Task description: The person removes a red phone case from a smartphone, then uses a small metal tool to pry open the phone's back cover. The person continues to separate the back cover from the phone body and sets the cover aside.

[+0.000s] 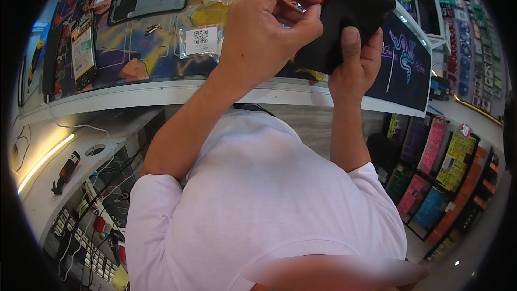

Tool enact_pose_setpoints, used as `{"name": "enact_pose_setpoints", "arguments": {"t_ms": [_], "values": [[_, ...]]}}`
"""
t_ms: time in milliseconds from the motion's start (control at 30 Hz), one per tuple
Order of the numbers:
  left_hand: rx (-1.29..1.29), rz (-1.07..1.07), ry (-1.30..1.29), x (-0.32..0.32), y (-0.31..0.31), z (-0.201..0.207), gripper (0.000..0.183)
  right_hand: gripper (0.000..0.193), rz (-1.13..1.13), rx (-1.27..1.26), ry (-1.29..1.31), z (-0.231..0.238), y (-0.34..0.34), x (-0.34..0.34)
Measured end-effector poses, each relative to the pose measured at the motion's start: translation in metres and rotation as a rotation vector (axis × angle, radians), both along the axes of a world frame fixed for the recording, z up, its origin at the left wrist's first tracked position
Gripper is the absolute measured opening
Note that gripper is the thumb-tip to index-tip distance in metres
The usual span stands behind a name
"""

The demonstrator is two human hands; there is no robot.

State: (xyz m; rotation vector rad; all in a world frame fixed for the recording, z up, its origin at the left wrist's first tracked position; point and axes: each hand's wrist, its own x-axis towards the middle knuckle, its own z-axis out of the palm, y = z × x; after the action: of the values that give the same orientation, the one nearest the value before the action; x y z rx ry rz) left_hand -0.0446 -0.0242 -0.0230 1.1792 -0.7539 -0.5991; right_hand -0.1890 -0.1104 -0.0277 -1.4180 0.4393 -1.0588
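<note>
My right hand [355,62] grips a dark smartphone [358,2] with a red edge. Its thumb lies across the black glossy face and the fingers wrap round the right side. At the phone's left edge, my left hand [272,27] is closed in a pinch, thumb against forefinger. Whatever the pinch holds, if anything, is too small to make out. Below and left of that hand lies a clear plastic bag [186,54] with a white printed label [201,40].
On the colourful mat lie a detached phone shell [151,1], a phone battery or inner part [83,51] and several small metal pieces [154,29]. A dark mat [404,59] covers the counter's right side. Accessory racks [436,167] stand at right; cables [102,183] hang at lower left.
</note>
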Motion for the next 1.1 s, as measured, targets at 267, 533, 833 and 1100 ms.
{"name": "enact_pose_setpoints", "arguments": {"t_ms": [267, 533, 833, 1100], "values": [[-0.078, -0.026, 0.101, 0.006, -0.007, 0.012, 0.02, 0.04, -0.054, -0.161, 0.062, 0.016, -0.009, 0.002], [-0.111, -0.02, 0.107, 0.014, -0.004, 0.02, 0.02, 0.037, -0.072, -0.315, 0.133, 0.028, -0.015, 0.007], [-0.096, -0.198, 0.201, 0.033, 0.004, 0.034, 0.023, 0.042, -0.025, -0.367, 0.16, 0.041, -0.025, 0.01], [-0.102, -0.225, 0.215, 0.04, 0.007, 0.053, 0.022, 0.047, 0.082, -0.388, 0.102, 0.06, -0.044, 0.013]]}}
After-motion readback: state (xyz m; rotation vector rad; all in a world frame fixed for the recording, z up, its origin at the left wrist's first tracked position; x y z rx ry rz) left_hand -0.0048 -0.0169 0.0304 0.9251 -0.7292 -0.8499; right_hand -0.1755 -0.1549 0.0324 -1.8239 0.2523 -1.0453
